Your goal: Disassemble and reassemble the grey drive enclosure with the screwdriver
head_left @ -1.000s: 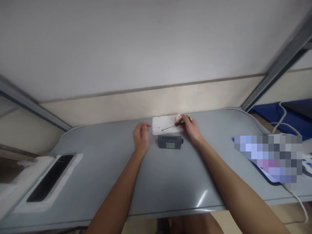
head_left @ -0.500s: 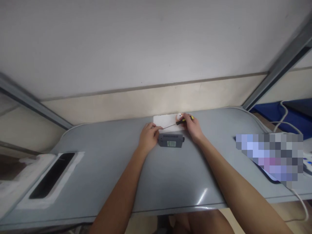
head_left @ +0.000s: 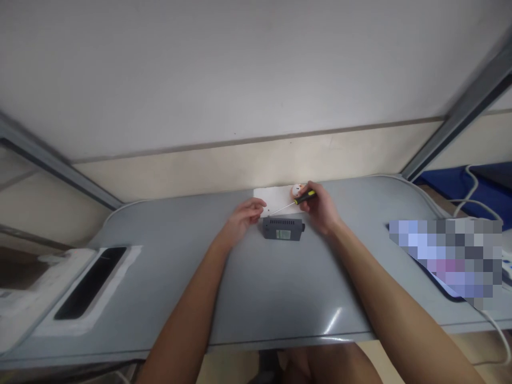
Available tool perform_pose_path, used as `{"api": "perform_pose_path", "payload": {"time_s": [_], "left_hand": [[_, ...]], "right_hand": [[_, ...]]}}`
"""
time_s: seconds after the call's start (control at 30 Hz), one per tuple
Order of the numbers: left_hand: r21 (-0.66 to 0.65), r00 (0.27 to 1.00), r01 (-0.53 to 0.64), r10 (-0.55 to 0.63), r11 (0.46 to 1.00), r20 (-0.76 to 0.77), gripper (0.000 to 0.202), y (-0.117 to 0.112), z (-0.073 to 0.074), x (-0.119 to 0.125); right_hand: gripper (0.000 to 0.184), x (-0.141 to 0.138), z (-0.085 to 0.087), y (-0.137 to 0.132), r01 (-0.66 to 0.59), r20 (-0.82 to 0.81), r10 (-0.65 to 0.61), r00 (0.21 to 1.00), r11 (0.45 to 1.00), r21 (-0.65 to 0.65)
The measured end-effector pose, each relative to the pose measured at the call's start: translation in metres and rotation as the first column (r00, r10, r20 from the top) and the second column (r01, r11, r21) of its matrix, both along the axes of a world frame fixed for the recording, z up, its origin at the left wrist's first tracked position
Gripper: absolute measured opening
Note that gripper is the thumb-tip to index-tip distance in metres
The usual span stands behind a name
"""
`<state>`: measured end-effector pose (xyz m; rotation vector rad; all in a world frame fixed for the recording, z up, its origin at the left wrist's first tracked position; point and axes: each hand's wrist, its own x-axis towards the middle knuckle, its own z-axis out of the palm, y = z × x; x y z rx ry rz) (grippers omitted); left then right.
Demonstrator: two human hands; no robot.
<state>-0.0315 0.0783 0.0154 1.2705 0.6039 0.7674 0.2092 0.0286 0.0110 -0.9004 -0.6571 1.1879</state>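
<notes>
My right hand [head_left: 322, 208] grips the black and yellow handle of a screwdriver [head_left: 306, 197]. Its thin metal shaft points left and down, with the tip close to the top left edge of a dark grey box [head_left: 282, 229]. Vent slots and a pale label show on the box. Just left of it is my left hand [head_left: 242, 220], its fingers loosely bent and apart, with nothing visible in them. Behind the box lies a white sheet [head_left: 276, 197], bearing a small dark speck near the fingertips. A small orange and white round figure [head_left: 296, 190] sits by my right fingers.
A black phone-like slab [head_left: 92, 282] lies on white paper at the left of the grey table [head_left: 280, 298]. On the right lies a device with a blurred-out screen [head_left: 440, 261], with white cables [head_left: 474, 186] beyond. A wall [head_left: 200, 170] closes off the back.
My left fingers have come away from the screwdriver's tip, and the hand has opened a little. The screwdriver's tip has moved down toward the box's top edge.
</notes>
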Motion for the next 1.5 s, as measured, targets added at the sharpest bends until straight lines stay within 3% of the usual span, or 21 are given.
{"api": "perform_pose_path", "payload": {"time_s": [0.37, 1.5], "left_hand": [[0.005, 0.993, 0.117, -0.117, 0.993, 0.023, 0.038, -0.0034, -0.0081, 0.0058], [-0.006, 0.981, 0.18, -0.18, 0.984, -0.071, 0.052, -0.0094, -0.0014, 0.0046]], "right_hand": [[0.025, -0.0051, -0.007, 0.0003, -0.066, 0.02, 0.067, 0.998, 0.997, -0.027], [0.025, -0.0045, -0.005, -0.0003, -0.047, 0.011, 0.047, 0.999, 0.999, -0.015]]}}
